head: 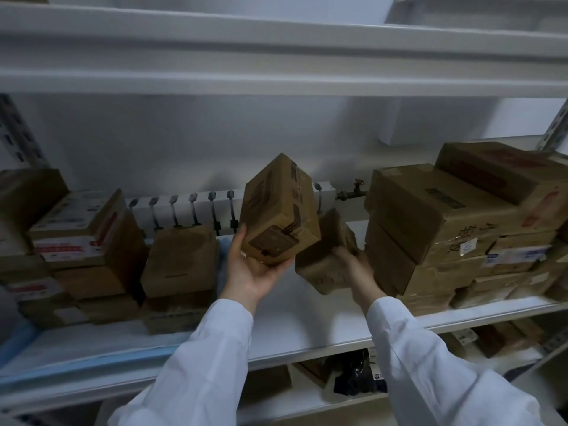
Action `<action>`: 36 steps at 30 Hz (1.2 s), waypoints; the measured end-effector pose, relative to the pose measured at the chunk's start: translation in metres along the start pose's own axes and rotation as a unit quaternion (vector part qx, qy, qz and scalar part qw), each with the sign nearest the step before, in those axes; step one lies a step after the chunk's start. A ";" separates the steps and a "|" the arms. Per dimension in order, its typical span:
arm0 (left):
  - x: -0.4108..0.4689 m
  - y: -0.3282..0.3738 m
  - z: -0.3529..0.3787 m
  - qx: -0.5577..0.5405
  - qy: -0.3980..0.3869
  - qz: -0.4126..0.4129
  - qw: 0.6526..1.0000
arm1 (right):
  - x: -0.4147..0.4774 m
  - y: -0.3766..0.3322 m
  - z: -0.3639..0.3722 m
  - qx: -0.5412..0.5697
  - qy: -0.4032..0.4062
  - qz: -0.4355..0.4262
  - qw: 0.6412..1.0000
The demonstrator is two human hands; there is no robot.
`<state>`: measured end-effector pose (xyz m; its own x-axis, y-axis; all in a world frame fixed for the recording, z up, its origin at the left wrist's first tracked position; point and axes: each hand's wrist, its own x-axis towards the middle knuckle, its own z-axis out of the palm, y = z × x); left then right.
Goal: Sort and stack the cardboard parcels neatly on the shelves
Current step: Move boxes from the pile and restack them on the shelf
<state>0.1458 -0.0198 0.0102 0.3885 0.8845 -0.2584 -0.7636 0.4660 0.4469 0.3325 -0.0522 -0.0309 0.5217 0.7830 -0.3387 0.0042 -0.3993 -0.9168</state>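
head view: only camera, looks at the middle shelf [307,315]
left hand [255,273]: centre frame, palm up, cupped under the tilted parcel [278,210], thumb on its left face; carries the weight from below
tilted parcel: off the shelf, one corner up, printed faces toward the camera; likely turned to read or orient it
right hand [353,264]: just right of centre, fingers wrapped on the second parcel [325,253]; blurred, exact finger lay unclear
second parcel: lower, tilted, close to the right stack [430,229]; can't tell if it touches the shelf
free slot: bare shelf between the middle stack [179,265] and the right stack, probable drop zone
left stack [83,238]: left of frame, uneven
radiator [187,207]: behind the gap
risk: right stack leans, could shift if bumped
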 end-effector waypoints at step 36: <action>-0.036 0.135 -0.069 0.280 0.288 0.190 0.896 | -0.068 -0.113 0.123 0.389 -0.151 -0.013 0.909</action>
<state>-0.0074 0.0096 0.0206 -0.2981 0.8982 -0.3232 -0.3424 0.2155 0.9145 0.1911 -0.0019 0.0693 0.2716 0.9297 -0.2489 -0.6520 -0.0126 -0.7581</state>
